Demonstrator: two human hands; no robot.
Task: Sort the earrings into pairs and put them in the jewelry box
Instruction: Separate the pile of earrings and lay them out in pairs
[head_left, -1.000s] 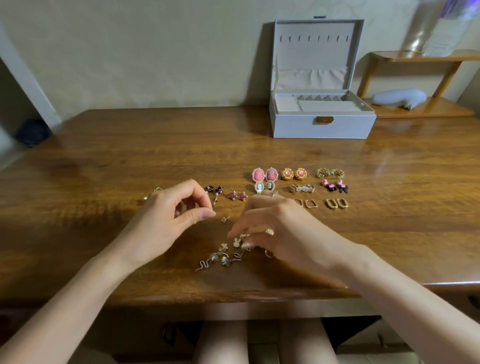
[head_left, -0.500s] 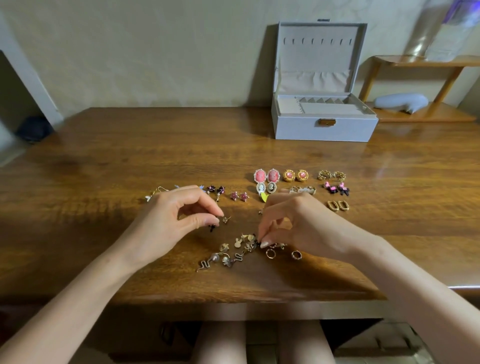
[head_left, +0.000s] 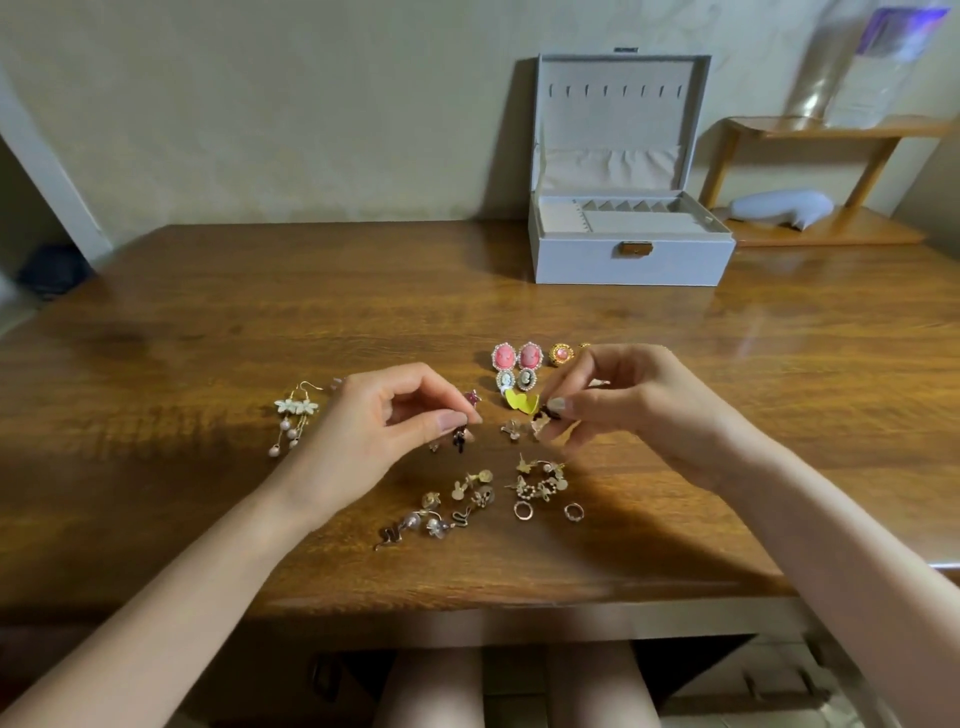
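Left hand (head_left: 395, 431) pinches a small dark earring (head_left: 460, 437) between thumb and forefinger. At three o'clock from it, my right hand (head_left: 618, 410) pinches a second dark earring (head_left: 546, 415), likely its mate.

I judge this the matching step. Loose earrings (head_left: 483, 499) lie at six o'clock on the surface (head_left: 208, 322), and the open jewelry box (head_left: 631, 254) stands far off at one o'clock.

Next I compare them, then set them among the sorted pairs (head_left: 517, 357) at twelve.

Dim warm light, soft wide-angle edges
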